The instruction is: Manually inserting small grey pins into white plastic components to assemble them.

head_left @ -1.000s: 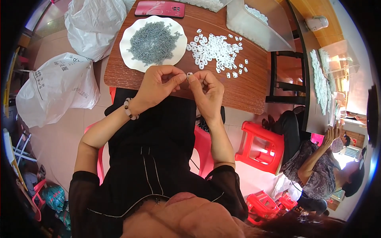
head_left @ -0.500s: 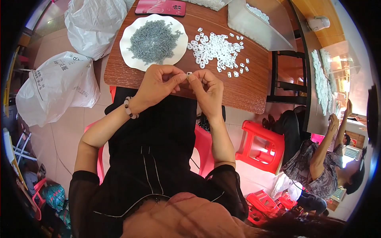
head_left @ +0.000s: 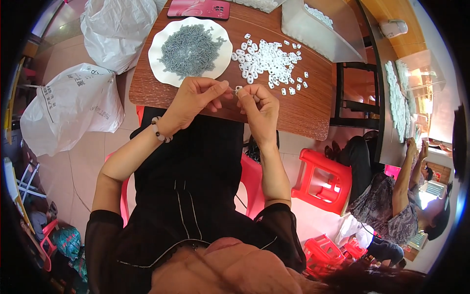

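Both my hands meet just above the near edge of a brown wooden table. My right hand [head_left: 261, 110] pinches a small white plastic piece [head_left: 238, 88] with two holes between thumb and forefinger. Close beside it, my left hand [head_left: 197, 102] has its thumb and forefinger pressed together; whatever may be in them is too small to make out. Beyond the left hand, a white scalloped plate [head_left: 155, 56] carries a heap of small grey pins [head_left: 188, 51]. A loose pile of similar white pieces [head_left: 274, 61] lies beyond the right hand.
A pink phone [head_left: 198, 9] lies behind the plate. A tipped translucent bin [head_left: 318, 36] with white pieces stands at the far right. White sacks [head_left: 73, 108] sit on the floor at left, a red stool [head_left: 323, 181] at right. Another person [head_left: 387, 206] works at a side table.
My hands have drawn slightly apart, the right one shifting a little to the right with the white piece. At the side table, the other person's arms have moved.
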Tool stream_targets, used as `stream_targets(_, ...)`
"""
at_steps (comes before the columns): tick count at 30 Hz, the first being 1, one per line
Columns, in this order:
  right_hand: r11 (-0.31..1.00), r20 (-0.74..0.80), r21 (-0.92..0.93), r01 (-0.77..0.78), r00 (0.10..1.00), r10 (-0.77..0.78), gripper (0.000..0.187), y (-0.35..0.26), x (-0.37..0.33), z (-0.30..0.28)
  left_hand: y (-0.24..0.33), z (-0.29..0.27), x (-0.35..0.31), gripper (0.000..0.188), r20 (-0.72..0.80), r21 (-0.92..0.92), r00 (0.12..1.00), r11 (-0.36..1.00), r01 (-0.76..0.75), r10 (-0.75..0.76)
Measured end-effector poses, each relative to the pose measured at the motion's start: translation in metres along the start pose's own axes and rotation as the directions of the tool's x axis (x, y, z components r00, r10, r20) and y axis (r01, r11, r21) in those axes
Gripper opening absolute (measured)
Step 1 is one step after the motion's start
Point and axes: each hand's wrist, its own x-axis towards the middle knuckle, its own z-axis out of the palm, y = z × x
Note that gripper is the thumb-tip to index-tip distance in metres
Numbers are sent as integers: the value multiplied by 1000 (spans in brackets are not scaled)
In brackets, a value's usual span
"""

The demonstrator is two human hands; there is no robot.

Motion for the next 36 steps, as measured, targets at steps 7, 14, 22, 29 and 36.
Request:
stream_targets(7, 1000, 18, 2, 3, 1000, -3, 12, 1, 0, 2, -2, 1, -2, 22, -1, -54, 1000, 999, -5, 5)
stream_targets(14, 1000, 23, 4, -16, 1000, 16, 12, 3, 0, 2, -3, 4, -4, 22, -11, -58, 1000, 998, 5, -5)
stream_targets(22, 999, 32, -36, 33, 999, -31, 14, 5, 0, 3, -7, 5, -4, 21, -31, -88, 999, 996, -7, 4)
stream_targets(29, 994, 32, -102, 25, 999, -22, 14, 7, 1, 3, -13, 4, -3, 20, -39, -96, 999, 995, -19, 16)
stream_targets(36, 999, 2, -44, 29, 1000, -29, 12, 2, 1, 3, -9, 5, -3, 23, -12, -47, 1000, 999, -3, 2)
